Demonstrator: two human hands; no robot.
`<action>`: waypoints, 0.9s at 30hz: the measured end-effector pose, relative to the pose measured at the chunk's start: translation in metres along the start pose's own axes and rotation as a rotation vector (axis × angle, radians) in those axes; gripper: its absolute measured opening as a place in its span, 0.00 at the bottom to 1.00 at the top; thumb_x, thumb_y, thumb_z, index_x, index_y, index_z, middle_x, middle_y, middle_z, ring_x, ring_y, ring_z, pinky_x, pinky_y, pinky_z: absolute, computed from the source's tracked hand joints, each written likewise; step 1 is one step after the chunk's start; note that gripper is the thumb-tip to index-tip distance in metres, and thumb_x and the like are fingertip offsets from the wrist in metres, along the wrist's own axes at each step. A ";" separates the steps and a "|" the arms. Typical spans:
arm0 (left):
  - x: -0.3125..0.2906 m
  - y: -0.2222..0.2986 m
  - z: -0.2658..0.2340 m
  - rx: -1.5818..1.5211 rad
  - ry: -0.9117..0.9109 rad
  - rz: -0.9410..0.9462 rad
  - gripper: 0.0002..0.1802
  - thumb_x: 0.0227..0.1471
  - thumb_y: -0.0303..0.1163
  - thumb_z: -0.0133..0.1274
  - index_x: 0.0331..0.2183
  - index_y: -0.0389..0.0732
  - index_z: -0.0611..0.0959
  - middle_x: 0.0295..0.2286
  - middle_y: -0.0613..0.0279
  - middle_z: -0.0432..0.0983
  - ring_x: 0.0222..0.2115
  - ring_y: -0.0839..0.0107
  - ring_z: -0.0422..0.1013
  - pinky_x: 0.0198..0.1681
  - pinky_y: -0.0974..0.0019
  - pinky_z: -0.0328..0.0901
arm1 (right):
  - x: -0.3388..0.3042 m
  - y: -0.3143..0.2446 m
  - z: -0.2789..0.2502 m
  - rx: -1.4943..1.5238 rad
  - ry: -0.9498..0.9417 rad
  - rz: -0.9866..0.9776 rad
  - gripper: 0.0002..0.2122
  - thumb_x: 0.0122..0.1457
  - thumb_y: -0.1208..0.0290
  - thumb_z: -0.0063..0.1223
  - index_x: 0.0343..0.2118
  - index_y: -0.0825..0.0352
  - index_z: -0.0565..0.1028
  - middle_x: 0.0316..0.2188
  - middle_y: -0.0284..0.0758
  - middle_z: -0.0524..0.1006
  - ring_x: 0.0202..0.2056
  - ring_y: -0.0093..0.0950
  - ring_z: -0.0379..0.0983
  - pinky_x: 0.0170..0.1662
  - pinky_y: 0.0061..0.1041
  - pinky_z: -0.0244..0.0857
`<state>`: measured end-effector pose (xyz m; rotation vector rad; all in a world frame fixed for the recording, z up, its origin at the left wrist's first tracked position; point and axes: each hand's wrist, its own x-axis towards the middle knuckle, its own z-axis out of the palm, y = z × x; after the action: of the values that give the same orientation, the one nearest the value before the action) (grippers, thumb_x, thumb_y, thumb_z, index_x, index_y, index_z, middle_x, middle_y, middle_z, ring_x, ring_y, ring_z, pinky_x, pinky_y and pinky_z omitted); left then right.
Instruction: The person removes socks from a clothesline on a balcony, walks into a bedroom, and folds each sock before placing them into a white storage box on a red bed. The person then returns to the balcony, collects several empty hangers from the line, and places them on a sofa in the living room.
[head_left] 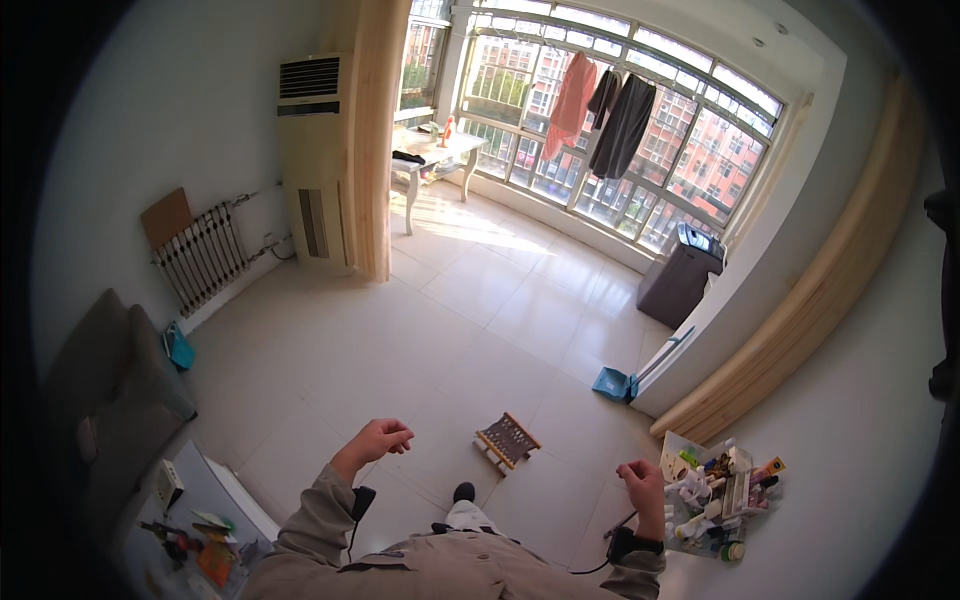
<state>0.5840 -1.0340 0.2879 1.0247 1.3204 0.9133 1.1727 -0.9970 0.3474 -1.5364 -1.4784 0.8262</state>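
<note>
My left hand [378, 441] is raised over the tiled floor, its fingers curled together with nothing in them. On the other side, my right hand [643, 484] is held up near the cluttered tabletop, its fingers also bent inward and empty. Neither hand touches anything. Between them and a little ahead stands a small folding stool [508, 442] with a wooden frame and a dark seat. One of my dark shoes [464, 492] shows on the floor just short of it.
Bottles and jars crowd a small table [680, 447] at right. A blue dustpan [614, 384] lies by the wall. Left are a grey sofa [110, 370] and a table [235, 490] with clutter. Farther off are a standing air conditioner [318, 160], a white desk [455, 152] and a dark washing machine [682, 275].
</note>
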 end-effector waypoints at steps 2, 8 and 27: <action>0.075 0.016 -0.015 0.029 -0.031 -0.012 0.14 0.66 0.40 0.60 0.41 0.38 0.85 0.32 0.64 0.83 0.32 0.76 0.76 0.40 0.68 0.72 | 0.066 0.009 0.018 -0.029 0.020 0.042 0.11 0.61 0.67 0.67 0.32 0.71 0.84 0.26 0.33 0.85 0.28 0.20 0.78 0.35 0.24 0.71; 0.215 0.059 -0.109 -0.028 0.161 -0.115 0.14 0.65 0.40 0.61 0.43 0.39 0.85 0.34 0.62 0.85 0.33 0.75 0.78 0.41 0.68 0.73 | 0.319 -0.036 0.110 -0.134 -0.034 0.001 0.10 0.61 0.67 0.67 0.33 0.70 0.83 0.27 0.34 0.85 0.29 0.21 0.79 0.36 0.25 0.72; 0.690 0.219 -0.520 -0.193 0.519 -0.067 0.14 0.64 0.41 0.59 0.36 0.40 0.85 0.29 0.62 0.84 0.27 0.74 0.78 0.34 0.69 0.72 | 0.954 -0.313 0.452 -0.065 -0.234 -0.221 0.15 0.63 0.61 0.69 0.41 0.70 0.81 0.36 0.37 0.85 0.39 0.27 0.82 0.43 0.28 0.75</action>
<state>0.1131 -0.2767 0.2914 0.6068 1.6404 1.2816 0.7180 -0.0078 0.5099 -1.3256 -1.8248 0.8546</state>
